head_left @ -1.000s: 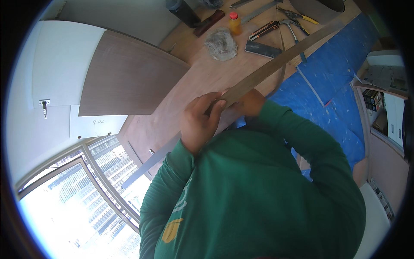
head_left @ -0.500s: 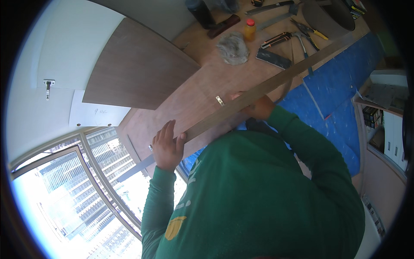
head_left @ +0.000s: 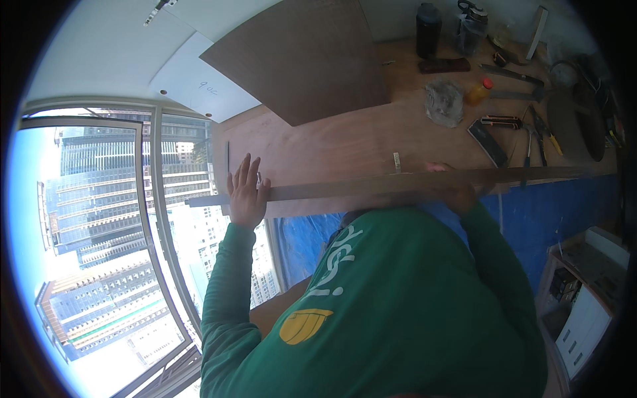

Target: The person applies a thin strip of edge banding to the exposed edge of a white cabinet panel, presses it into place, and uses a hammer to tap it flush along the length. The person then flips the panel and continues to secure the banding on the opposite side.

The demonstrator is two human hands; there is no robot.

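Note:
A long, narrow brown wooden strip (head_left: 345,186) runs crosswise in front of me, along the near edge of the worktop. My left hand (head_left: 248,199) rests on its left part, fingers stretched out and slightly apart. Farther right, my right hand (head_left: 456,194) is wrapped round the strip; fingertips show just past its far edge, while the strip hides the rest of the fingers. Beyond the strip's middle lies a small metal plate (head_left: 397,162). Another small shiny metal piece (head_left: 259,179) sits by my left fingers.
The wooden worktop (head_left: 318,146) carries a dark brown panel (head_left: 312,60), a crumpled plastic bag (head_left: 444,104), a red-capped bottle (head_left: 479,91), a utility knife (head_left: 501,122), a dark block (head_left: 488,142) and pliers (head_left: 545,131). A window (head_left: 99,219) stands left; blue sheeting (head_left: 544,219) hangs below.
My view has turned, so the strip now lies nearly level instead of slanting. The left fingers look more spread; the right hand stays round the strip.

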